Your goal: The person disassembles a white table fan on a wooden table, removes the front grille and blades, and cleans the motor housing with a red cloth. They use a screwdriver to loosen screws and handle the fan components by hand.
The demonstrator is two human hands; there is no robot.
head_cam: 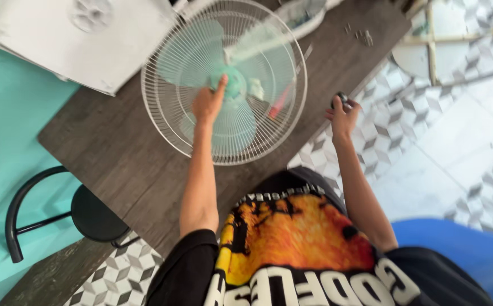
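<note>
Wood-grain grey counter (116, 153), set diagonally across the view, on which a white wire fan guard (161, 122) is laid flat with pale green blades (241, 122) seen behind its mesh. Left hand (208, 103): placed on the guard just at 7 o'clock of the green hub (236, 84), fingertips pressed against the hub, apparently so the fan is steadied and kept from shifting; nothing is gripped, the hand being pressed rather than closed. Right hand (341, 116): raised off the counter edge at 3 o'clock of the guard, fingers curled round a small dark object (340, 100), too blurred to be identified. Small loose parts (364, 37) are scattered on the counter at 1 o'clock of the guard, kept clear of the fan. White flat housing (88, 39) is noted at 10 o'clock, part overhanging the counter. Black stool (90, 215) is recorded at 7 o'clock, beside a teal wall (8, 113). Patterned tile floor (428, 141) lies at 3 o'clock.
</note>
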